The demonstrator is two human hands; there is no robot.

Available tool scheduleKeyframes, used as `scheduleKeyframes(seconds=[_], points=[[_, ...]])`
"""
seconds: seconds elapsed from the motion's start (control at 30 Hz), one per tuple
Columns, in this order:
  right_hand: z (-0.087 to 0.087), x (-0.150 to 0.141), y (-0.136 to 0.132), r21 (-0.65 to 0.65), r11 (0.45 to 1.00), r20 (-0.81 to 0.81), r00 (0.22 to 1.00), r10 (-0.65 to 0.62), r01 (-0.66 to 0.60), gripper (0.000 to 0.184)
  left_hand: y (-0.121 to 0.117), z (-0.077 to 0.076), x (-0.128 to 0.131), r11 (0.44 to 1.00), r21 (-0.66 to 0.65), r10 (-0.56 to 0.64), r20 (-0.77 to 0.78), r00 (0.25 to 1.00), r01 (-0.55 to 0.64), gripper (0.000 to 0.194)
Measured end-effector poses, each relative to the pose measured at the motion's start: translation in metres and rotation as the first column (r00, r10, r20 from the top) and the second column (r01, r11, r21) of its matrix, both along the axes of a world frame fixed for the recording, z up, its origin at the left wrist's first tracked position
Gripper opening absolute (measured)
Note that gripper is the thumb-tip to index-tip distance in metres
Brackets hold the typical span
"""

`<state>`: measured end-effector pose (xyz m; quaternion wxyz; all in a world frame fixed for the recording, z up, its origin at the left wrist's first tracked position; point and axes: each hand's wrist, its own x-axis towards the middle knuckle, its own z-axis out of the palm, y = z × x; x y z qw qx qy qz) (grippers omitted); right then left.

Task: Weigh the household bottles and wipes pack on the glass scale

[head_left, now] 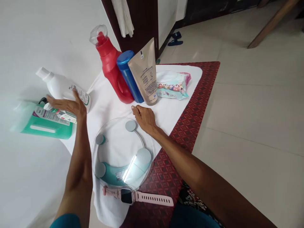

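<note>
My left hand is open, its fingers stretched out and the thumb raised. It is over or beside a small bottle with a white cap; whether they touch I cannot tell. Behind that hand leans a white bottle, and a jug of green liquid stands to its left. My right hand is curled closed with nothing visible in it, just in front of a tan squeeze tube. Next to the tube are a blue bottle and a red detergent bottle with a clear cap.
A round glass scale lies on the white cloth, nearest me, with a pink-strapped watch at its front edge. A wipes pack lies at the back right. The red patterned table covering ends on the right above a tiled floor.
</note>
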<state>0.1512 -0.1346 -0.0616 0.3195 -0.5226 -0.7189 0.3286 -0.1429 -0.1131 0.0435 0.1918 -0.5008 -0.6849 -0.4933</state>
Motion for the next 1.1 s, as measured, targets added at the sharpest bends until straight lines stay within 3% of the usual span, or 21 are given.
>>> scheduleKeyframes(seconds=[0.03, 0.07, 0.13, 0.17, 0.27, 0.4, 0.53, 0.67, 0.83, 1.0, 1.1], points=[[0.002, 0.000, -0.001, -0.004, 1.000, 0.014, 1.000, 0.003, -0.003, 0.043, 0.001, -0.004, 0.020, 0.996, 0.093, 0.006, -0.019, 1.000, -0.004, 0.103], [0.003, 0.000, -0.001, -0.008, 1.000, 0.026, 1.000, 0.007, -0.006, 0.044, 0.003, -0.008, 0.041, 0.992, 0.087, -0.093, -0.004, 0.996, 0.093, 0.105], [0.005, 0.001, -0.002, -0.014, 1.000, 0.049, 0.999, 0.014, -0.013, 0.044, 0.012, -0.017, 0.083, 0.922, -0.052, -0.370, 0.163, 0.914, 0.383, 0.086], [0.006, 0.001, -0.002, -0.016, 1.000, 0.059, 0.998, 0.018, -0.017, 0.044, 0.018, -0.021, 0.102, 0.875, -0.077, -0.448, 0.245, 0.860, 0.478, 0.080], [0.010, 0.003, -0.002, -0.026, 0.999, 0.077, 0.997, 0.032, -0.030, 0.044, 0.034, -0.029, 0.141, 0.806, -0.095, -0.498, 0.426, 0.755, 0.585, 0.069], [0.013, 0.004, -0.002, -0.035, 0.999, 0.086, 0.996, 0.040, -0.037, 0.044, 0.053, -0.031, 0.162, 0.843, 0.030, -0.452, 0.580, 0.678, 0.537, 0.067], [0.016, 0.006, -0.002, -0.043, 0.998, 0.094, 0.995, 0.044, -0.040, 0.047, 0.067, -0.025, 0.167, 0.949, 0.036, -0.265, 0.629, 0.731, 0.314, 0.058], [0.017, 0.007, -0.003, -0.032, 0.998, 0.089, 0.994, 0.061, -0.058, 0.048, 0.064, -0.013, 0.160, 0.978, 0.032, -0.177, 0.639, 0.749, 0.205, 0.054], [0.019, 0.007, -0.003, -0.045, 0.998, 0.077, 0.996, 0.043, -0.040, 0.049, 0.018, 0.011, 0.142, 0.977, 0.141, -0.215, 0.621, 0.754, 0.162, 0.054], [0.018, 0.005, -0.003, -0.048, 0.999, 0.078, 0.997, 0.027, -0.024, 0.048, -0.071, 0.037, 0.122, 0.965, 0.215, -0.253, 0.587, 0.769, 0.153, 0.061], [0.014, 0.003, -0.003, -0.037, 0.999, 0.050, 0.999, 0.008, -0.006, 0.048, -0.131, 0.043, 0.120, 0.954, 0.226, -0.296, 0.581, 0.758, 0.199, 0.071]])
